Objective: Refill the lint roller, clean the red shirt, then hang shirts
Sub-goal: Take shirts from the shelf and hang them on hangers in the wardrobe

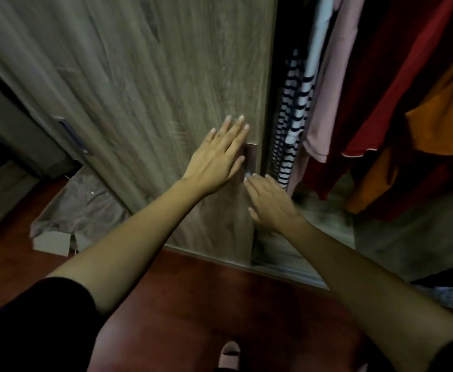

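Observation:
A wooden sliding wardrobe door [144, 84] fills the middle of the head view. My left hand [218, 154] lies flat on it with straight fingers, next to the dark recessed handle [250, 159]. My right hand [269, 202] reaches toward the lower end of that handle, fingertips at the door's edge. To the right, the wardrobe stands uncovered. A red shirt [389, 103] hangs there between a pink garment [330, 98] and an orange one [445, 122]. A black-and-white striped shirt [293, 116] hangs nearest the door. No lint roller is in view.
A cardboard box [67, 224] holding grey-brown cloth sits on the dark red floor [206, 304] at the left of the door. The wardrobe's bottom rail [287, 272] runs along the floor. A slipper toe [230, 355] shows at the bottom edge.

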The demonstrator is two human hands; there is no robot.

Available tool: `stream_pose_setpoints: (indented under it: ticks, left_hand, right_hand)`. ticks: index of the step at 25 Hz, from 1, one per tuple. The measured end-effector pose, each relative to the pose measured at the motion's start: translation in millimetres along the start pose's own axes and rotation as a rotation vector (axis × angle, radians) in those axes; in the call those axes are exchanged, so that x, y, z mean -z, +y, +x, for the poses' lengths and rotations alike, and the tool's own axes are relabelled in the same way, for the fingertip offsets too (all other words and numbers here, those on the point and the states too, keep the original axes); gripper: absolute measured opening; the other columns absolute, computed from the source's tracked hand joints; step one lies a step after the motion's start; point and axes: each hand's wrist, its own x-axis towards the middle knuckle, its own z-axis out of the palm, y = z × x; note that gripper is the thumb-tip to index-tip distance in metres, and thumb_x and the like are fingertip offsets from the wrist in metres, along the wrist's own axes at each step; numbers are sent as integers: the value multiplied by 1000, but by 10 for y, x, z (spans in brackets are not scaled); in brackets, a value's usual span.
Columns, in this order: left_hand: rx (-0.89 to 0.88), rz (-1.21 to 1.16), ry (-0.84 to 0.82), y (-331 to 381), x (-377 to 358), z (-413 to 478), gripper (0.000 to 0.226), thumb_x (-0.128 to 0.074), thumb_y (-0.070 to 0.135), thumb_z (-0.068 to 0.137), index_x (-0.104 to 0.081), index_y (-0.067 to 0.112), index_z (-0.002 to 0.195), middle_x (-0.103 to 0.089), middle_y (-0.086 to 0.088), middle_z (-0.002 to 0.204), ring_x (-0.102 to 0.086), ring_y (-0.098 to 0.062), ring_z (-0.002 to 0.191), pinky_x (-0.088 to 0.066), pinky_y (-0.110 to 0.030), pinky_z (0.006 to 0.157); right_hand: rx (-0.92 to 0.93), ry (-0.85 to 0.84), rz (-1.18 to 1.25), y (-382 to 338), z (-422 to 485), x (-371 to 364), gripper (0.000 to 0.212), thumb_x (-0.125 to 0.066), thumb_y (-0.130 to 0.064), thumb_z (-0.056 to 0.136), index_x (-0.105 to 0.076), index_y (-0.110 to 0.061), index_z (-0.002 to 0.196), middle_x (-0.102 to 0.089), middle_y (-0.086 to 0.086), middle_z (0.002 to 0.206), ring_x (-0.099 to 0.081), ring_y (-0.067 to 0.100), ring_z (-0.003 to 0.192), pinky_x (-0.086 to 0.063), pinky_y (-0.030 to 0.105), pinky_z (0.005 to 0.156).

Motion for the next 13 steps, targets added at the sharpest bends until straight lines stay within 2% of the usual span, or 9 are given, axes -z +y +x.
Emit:
stream_pose_setpoints:
  ticks: [2, 4, 7, 9, 13]
  left_hand:
    - [-110, 85, -20, -233, 46, 84, 58, -37, 30, 94, -22, 8, 145, -24, -14, 154, -21, -30, 142, -23, -43, 112]
    - [-198, 135, -20, -363, 114, 188, 58, -30, 30, 92, -22, 8, 146, -24, -13, 154, -20, -30, 142, -20, -43, 113]
    - [-312, 177, -24, -407, 138, 337, 61, -22, 31, 90, -19, 9, 146, -21, -11, 155, -17, -28, 143, -14, -40, 114]
    - [-369, 200, -27, -410, 128, 438, 60, -21, 31, 91, -18, 8, 146, -21, -10, 155, -18, -28, 143, -16, -40, 114]
    - [-446, 233, -22, -419, 156, 543, 62, -18, 25, 87, -20, 7, 146, -23, -10, 154, -21, -26, 142, -20, -41, 113]
  right_hand:
    - [22, -63, -159, -59, 230, 79, 63, -46, -33, 91, -29, -1, 142, -34, 16, 149, -27, 28, 141, -14, 40, 117]
    - [29, -141, -321, -54, 361, 168, 53, -29, -27, 98, -20, -4, 145, -24, 14, 153, -14, 30, 144, -3, 42, 118]
    - [72, -294, -522, -107, 418, 203, 53, -20, -32, 100, -15, -9, 147, -16, 11, 157, -6, 31, 145, 1, 46, 119]
    - [79, -385, -624, -131, 468, 203, 57, -18, -39, 99, -12, -11, 148, -10, 9, 158, -1, 31, 146, 3, 48, 119]
    - [103, -391, -702, -114, 512, 183, 57, -23, -38, 99, -13, -10, 148, -15, 9, 157, -9, 31, 144, -1, 45, 119]
